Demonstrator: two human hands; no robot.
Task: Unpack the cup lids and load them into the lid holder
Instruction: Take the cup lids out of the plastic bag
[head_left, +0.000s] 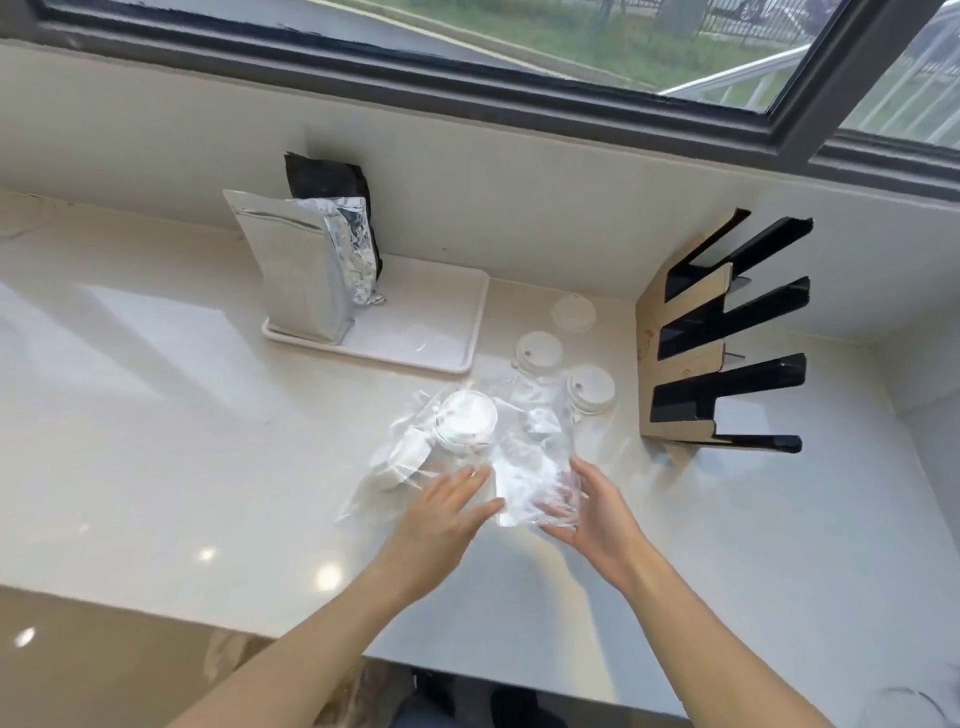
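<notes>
A clear plastic bag (530, 467) lies crumpled on the white counter, with a stack of white cup lids (465, 423) still wrapped in plastic at its left. Three more stacks of white lids stand beyond it: one (538, 353), one (590, 387) and a paler one (573, 310). The lid holder (727, 332), a tan and black rack with several empty slots, stands at the right. My right hand (592, 512) grips the near end of the plastic bag. My left hand (447, 506) hovers flat beside it, fingers spread, holding nothing.
A white tray (415, 343) at the back holds a silver foil pouch (301, 270) with a black pouch (324, 179) behind it. The wall and a dark window frame rise behind the counter. The counter's front edge runs below my forearms.
</notes>
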